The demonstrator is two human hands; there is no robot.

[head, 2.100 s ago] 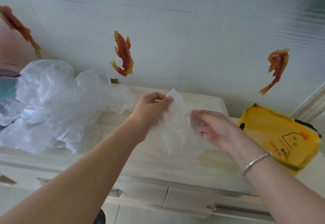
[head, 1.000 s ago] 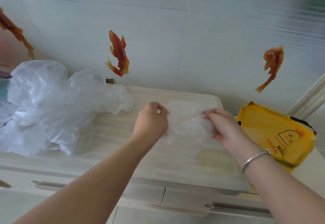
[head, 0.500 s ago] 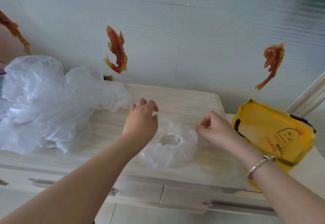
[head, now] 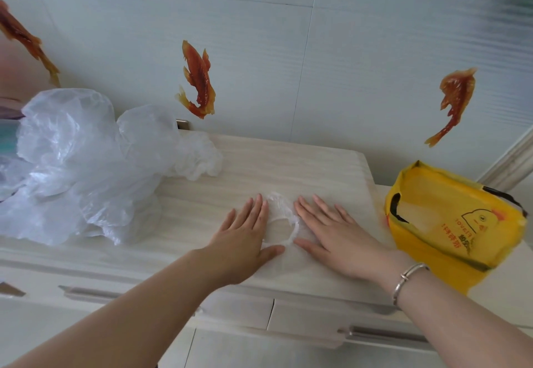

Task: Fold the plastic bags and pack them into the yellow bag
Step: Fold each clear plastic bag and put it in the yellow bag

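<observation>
A small clear plastic bag [head: 279, 212] with a round elastic-like opening lies flat on the pale wooden cabinet top [head: 288, 165]. My left hand [head: 245, 235] presses on its left side with straight fingers. My right hand [head: 331, 229], a silver bracelet on its wrist, presses flat on its right side. Most of the bag is hidden beneath both palms. The yellow bag [head: 450, 217] stands open to the right, just past the cabinet's edge, with a chick print on its front.
A heap of crumpled clear plastic bags [head: 86, 160] covers the left part of the cabinet top. Drawer fronts with metal handles [head: 383, 334] run below the front edge. A tiled wall with fish stickers [head: 199, 79] rises behind.
Both hands held the small bag in the air, then laid it on the cabinet top. They now press it flat, fingers spread, where before they pinched its edges.
</observation>
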